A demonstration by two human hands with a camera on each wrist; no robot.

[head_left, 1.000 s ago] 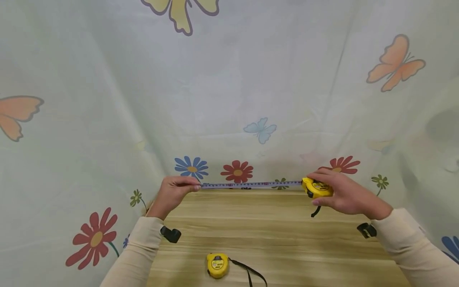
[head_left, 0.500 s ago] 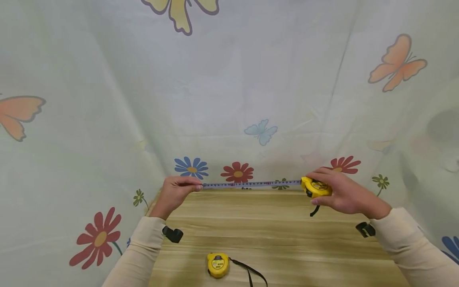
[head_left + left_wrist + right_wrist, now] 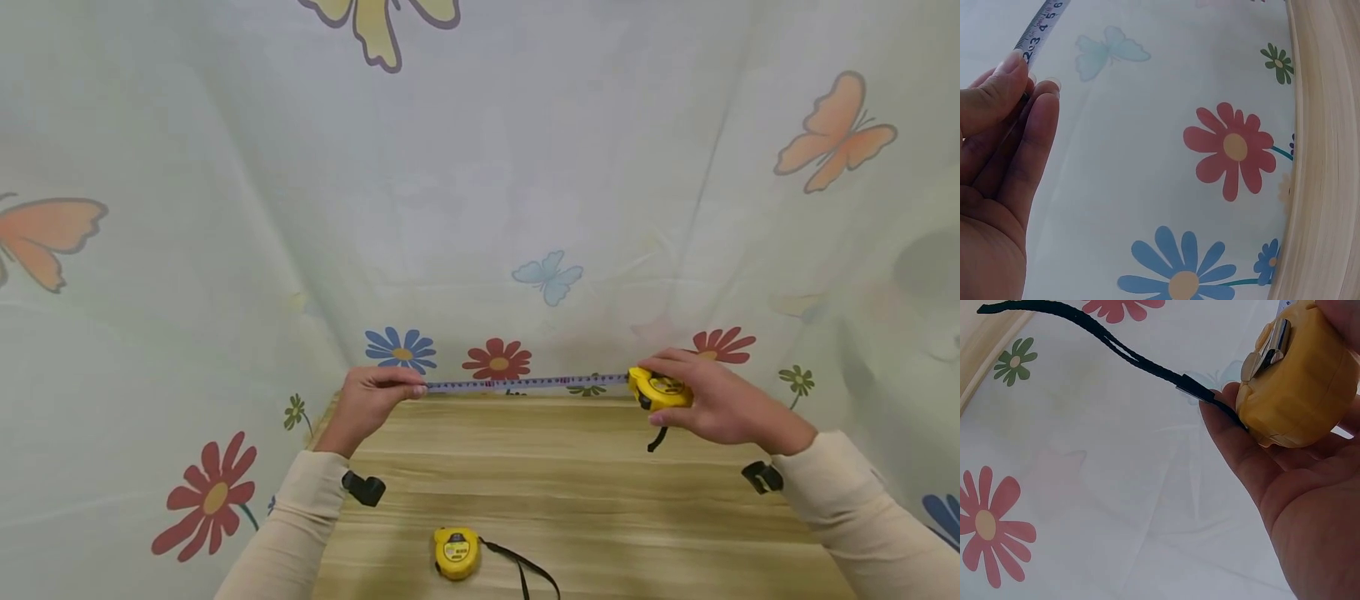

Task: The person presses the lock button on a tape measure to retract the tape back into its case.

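Observation:
My right hand [image 3: 716, 398] grips the yellow case of a tape measure [image 3: 658, 390], its black wrist strap [image 3: 1129, 353] hanging loose. From the case a white blade [image 3: 525, 384] with printed numbers runs left, stretched nearly straight. Its free end is pinched between thumb and fingers of my left hand [image 3: 375, 404]. In the left wrist view the low numbers of the blade [image 3: 1041, 31] show just beyond the thumb, while the very tip is hidden by the fingers. The right wrist view shows the metal clip [image 3: 1272, 350] on the case.
A second yellow tape measure [image 3: 456, 553] with a black strap [image 3: 525, 562] lies on the wood-grain table [image 3: 570, 483] near the front. Behind and at both sides hangs a pale sheet [image 3: 465, 183] printed with flowers and butterflies. Black camera mounts [image 3: 364, 488] sit at the wrists.
My left hand has shifted slightly right, and the right hand slightly left and up, so a little less blade shows between them. The second tape measure stays where it was.

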